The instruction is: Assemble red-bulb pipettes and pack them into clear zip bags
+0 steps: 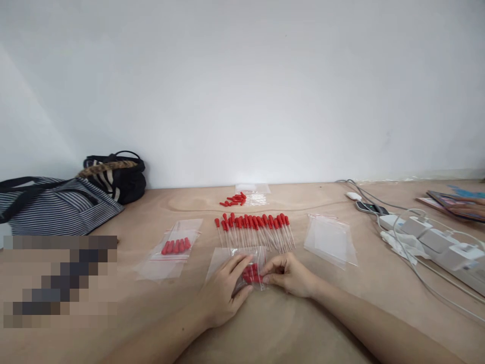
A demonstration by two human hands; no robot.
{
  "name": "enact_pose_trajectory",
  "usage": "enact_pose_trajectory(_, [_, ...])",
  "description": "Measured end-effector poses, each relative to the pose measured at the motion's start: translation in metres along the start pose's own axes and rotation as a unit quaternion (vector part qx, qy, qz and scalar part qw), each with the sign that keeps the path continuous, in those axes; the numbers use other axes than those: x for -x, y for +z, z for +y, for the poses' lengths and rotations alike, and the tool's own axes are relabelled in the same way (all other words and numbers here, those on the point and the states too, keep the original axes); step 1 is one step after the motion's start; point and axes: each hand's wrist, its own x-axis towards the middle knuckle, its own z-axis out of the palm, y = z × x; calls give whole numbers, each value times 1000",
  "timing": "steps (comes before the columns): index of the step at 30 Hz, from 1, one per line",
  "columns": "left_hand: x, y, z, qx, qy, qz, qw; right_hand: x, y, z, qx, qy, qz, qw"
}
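Observation:
A clear zip bag point(260, 253) with several red rubber bulbs point(249, 273) in it lies in front of me. My left hand point(223, 290) rests over the bag's left part, thumb and fingers apart on either side of the bulbs. At the bag's right edge my right hand point(286, 275) pinches, thumb against index finger, at the end of a red bulb; the exact grip is partly hidden. Just beyond lies a row of red-bulbed droppers point(257, 222) with clear stems. On the left, a bag of red-bulbed droppers point(176, 246) lies on other clear bags point(161, 270).
Flat zip bags point(329, 240) lie right of the row. Farther back are loose red bulbs point(235, 199) and clear tubes point(256, 198). Chargers and cables point(439, 240) line the right side, near another person's hand point(472, 207). Striped point(64, 205) and black bags point(132, 177) stand left.

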Motion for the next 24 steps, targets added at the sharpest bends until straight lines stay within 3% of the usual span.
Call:
enact_pose_trajectory(6, [-1, 0, 1, 1, -7, 13, 1000, -8, 12, 3, 19, 11, 58, 998])
enact_pose_trajectory(8, [-1, 1, 2, 0, -2, 8, 1000, -9, 9, 2, 12, 31, 48, 998])
enact_pose_trajectory(11, [0, 1, 2, 3, -5, 21, 1000, -18, -17, 1, 4, 59, 53, 997])
enact_pose_trajectory(12, [0, 1, 2, 5, -7, 27, 1000, -23, -30, 2, 31, 48, 116, 992])
enact_pose_trajectory(14, [0, 1, 3, 7, -9, 38, 999, -36, -61, 5, 94, 70, 278, 953])
enact_pose_trajectory(16, [0, -1, 2, 8, -5, 33, 999, -50, -90, 10, 107, 98, 333, 932])
enact_pose_trajectory(19, [0, -2, 2, 8, 3, 21, 1000, -68, -115, 20, 103, 140, 350, 920])
enact_pose_trajectory(24, [0, 1, 2, 11, -11, 39, 999, -86, -119, 32, 84, 189, 302, 931])
